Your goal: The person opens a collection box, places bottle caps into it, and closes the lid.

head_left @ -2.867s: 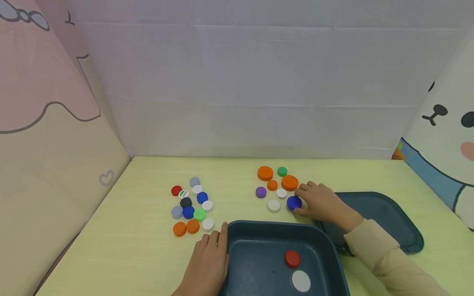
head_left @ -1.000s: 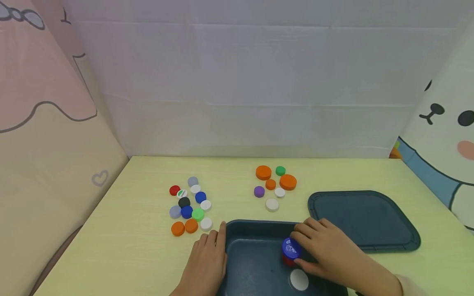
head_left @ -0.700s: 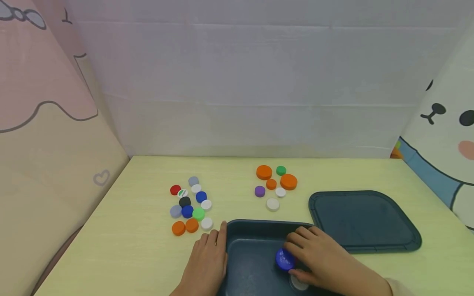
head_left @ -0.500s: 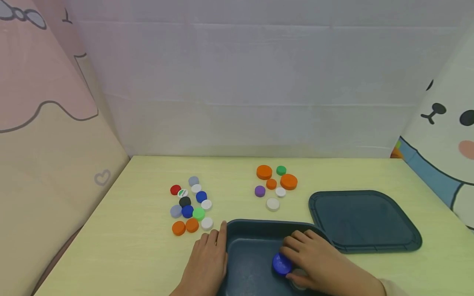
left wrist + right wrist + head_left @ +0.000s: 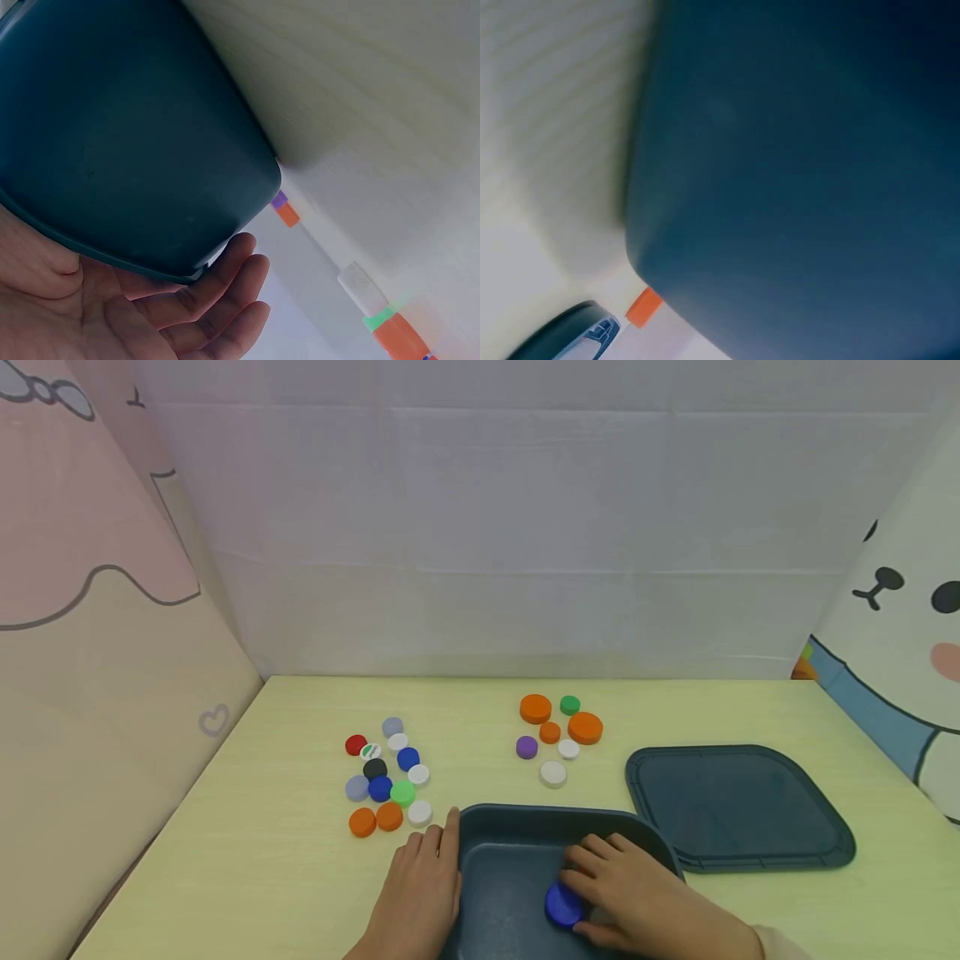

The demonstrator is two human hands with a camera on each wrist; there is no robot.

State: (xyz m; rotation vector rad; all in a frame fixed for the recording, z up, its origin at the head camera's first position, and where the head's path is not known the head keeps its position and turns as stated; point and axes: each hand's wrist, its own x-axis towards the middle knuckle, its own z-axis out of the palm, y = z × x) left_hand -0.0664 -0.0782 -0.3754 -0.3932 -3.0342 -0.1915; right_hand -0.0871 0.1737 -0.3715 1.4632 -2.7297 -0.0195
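Note:
Inside a dark blue plastic bin [image 5: 551, 810], my right hand [image 5: 626, 893] pinches a blue bottle cap [image 5: 564, 905] between fingers and thumb, low near the floor of the bin. A sliver of a white cap [image 5: 600, 916] shows under that hand; the red cap is hidden. My left hand [image 5: 416, 893] rests along the bin's left rim, its index finger at the back corner. The left wrist view shows the fingers [image 5: 225, 300] loosely extended beside the rim. In the right wrist view the bin wall [image 5: 780, 187] hides the right hand.
Left of the bin lies a group of mixed bottle caps [image 5: 380, 789]. Behind it is a second group with large orange caps [image 5: 585, 728], a purple cap [image 5: 527, 747] and others. A dark blue lid [image 5: 742, 810] lies at right, touching or close to the bin.
My right hand took the blue cap from the rear group and brought it into the bin, over the red cap, then slid it left and nearer. My left hand has stayed put.

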